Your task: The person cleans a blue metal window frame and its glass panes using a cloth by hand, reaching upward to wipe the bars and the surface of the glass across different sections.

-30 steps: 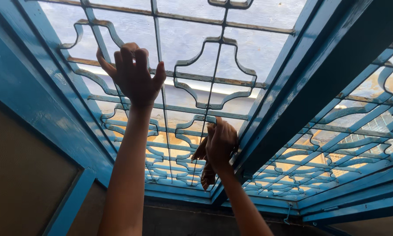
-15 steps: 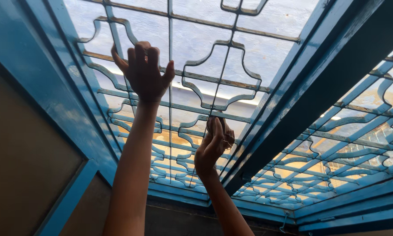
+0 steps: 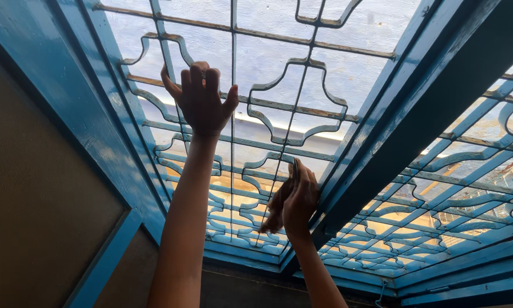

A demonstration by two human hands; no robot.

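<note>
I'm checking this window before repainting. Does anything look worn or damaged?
Yes. The grille bars near the top show brown patches where the blue paint has worn off, unlike the blue bars lower down.

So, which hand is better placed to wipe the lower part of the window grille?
The right hand, probably. It holds a brownish cloth against the lower bars of the blue grille. The left hand is higher, fingers gripping an upper bar, with no cloth.
</note>
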